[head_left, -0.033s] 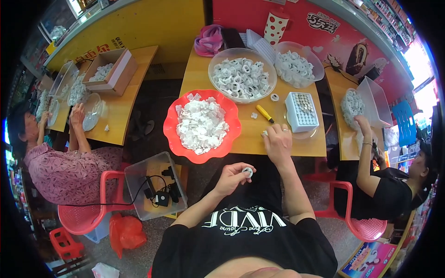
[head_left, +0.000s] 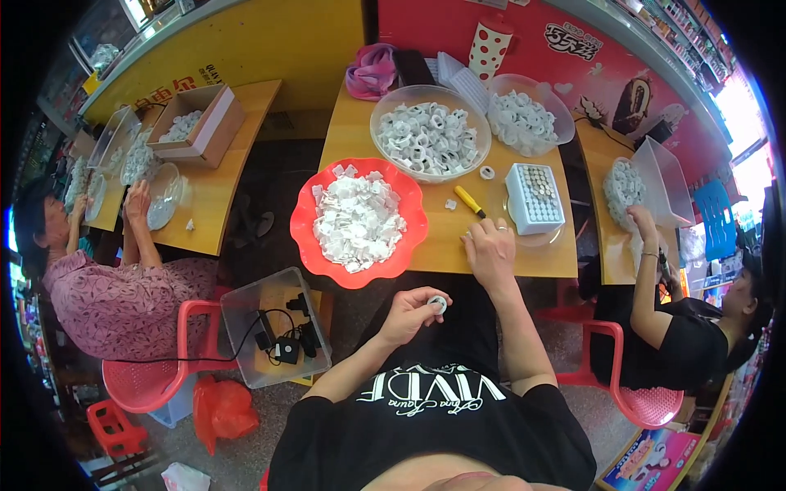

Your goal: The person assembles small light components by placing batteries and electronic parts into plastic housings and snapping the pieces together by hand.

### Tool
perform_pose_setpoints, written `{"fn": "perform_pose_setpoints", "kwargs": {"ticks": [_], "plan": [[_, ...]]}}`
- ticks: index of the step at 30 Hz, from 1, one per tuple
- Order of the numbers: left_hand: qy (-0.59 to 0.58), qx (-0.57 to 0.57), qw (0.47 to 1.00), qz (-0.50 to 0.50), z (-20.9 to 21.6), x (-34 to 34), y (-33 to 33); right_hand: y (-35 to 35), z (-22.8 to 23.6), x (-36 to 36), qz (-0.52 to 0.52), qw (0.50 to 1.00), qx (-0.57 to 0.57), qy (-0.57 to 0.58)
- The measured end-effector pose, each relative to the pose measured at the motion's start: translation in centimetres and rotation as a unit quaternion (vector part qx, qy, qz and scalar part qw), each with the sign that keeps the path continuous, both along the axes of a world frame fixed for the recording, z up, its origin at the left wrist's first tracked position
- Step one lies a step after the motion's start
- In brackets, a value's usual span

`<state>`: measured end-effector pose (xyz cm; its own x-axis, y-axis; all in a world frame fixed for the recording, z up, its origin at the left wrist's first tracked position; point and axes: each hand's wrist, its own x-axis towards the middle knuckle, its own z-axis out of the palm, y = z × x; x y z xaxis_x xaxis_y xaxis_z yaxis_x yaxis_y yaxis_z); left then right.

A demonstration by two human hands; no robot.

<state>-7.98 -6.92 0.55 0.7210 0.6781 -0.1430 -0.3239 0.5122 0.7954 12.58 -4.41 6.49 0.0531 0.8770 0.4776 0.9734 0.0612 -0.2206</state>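
Observation:
My left hand (head_left: 412, 316) is closed in front of my shirt, with a small round white ring-shaped part (head_left: 438, 304) with a dark middle between thumb and fingers. Over the table's front edge, my right hand (head_left: 492, 248) has its fingertips drawn together low on the tabletop; whatever is in them is too small to name. Just beyond it lies a yellow-handled screwdriver (head_left: 468, 200). To the right stands a white box of small round pieces (head_left: 535, 195) in tight rows. A red scalloped bowl (head_left: 304, 243) of flat white plastic pieces sits left of my right hand.
Behind are two clear bowls, one (head_left: 375, 123) heaped with white ring parts, the other (head_left: 565, 102) farther right. A polka-dot cup (head_left: 489, 47) stands at the back. One person (head_left: 123, 299) works at the left table, another (head_left: 679, 335) at the right. A clear bin (head_left: 246, 360) holds black adapters.
The view has shifted very slightly. Both hands keep nearly the same place, and my left hand still holds the ring-shaped part.

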Motion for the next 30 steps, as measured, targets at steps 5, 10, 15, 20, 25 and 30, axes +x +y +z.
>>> {"fn": "perform_pose_setpoints", "kwargs": {"ticks": [5,10,15,20,25,30], "plan": [[0.042,0.022,0.999,-0.014,-0.3,-0.4,0.8,1.4,-1.4,0.3,0.022,0.992,-0.081,-0.095],[-0.076,-0.099,0.992,-0.001,1.2,0.2,0.9,1.7,-0.9,-0.1,0.07,0.992,0.048,0.091],[-0.132,-0.096,0.986,-0.035,1.6,0.7,1.6,-2.5,0.6,-0.9,0.137,0.852,0.017,0.505],[-0.186,-0.093,0.976,-0.069,1.8,1.3,1.9,-7.2,0.1,-2.7,0.203,0.722,0.024,0.662],[-0.18,-0.107,0.975,-0.079,2.1,2.0,1.7,-7.8,-1.1,-2.2,0.22,0.774,0.059,0.591],[-0.182,-0.108,0.975,-0.075,2.0,2.3,1.4,-7.9,-1.3,-2.2,0.215,0.782,0.072,0.581]]}}
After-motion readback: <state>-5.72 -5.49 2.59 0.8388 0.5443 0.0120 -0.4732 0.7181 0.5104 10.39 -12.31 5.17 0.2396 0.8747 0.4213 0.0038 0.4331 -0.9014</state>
